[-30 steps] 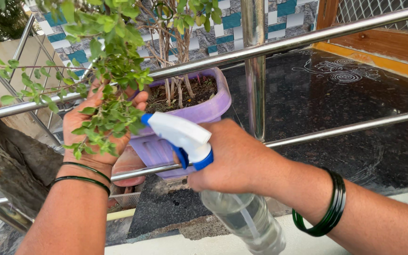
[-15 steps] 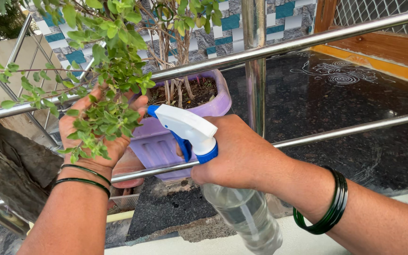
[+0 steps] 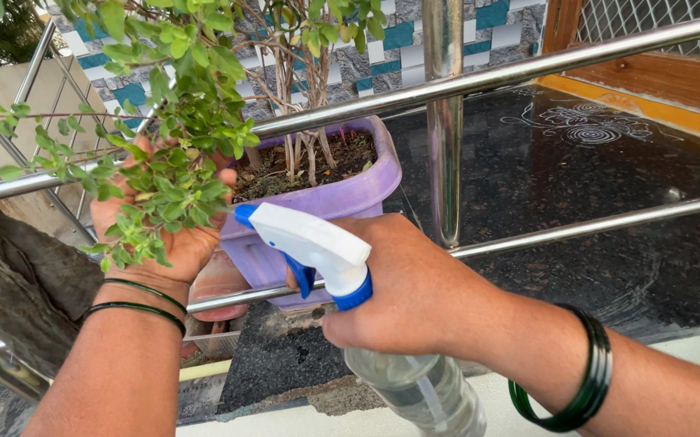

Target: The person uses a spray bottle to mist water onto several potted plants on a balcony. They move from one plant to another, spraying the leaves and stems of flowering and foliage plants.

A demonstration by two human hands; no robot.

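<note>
Right hand (image 3: 406, 283) clamped on neck of spray bottle (image 3: 342, 267), likely light, slick plastic; left hand (image 3: 173, 235), fingers apart, cupped soft, fragile leafy sprig (image 3: 163, 194).

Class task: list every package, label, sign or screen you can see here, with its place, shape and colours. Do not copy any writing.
Spray bottle: the only container, gripped by the right hand; clear plastic body, white head, blue trigger and collar; no label visible.
No signs or screens in view.
</note>
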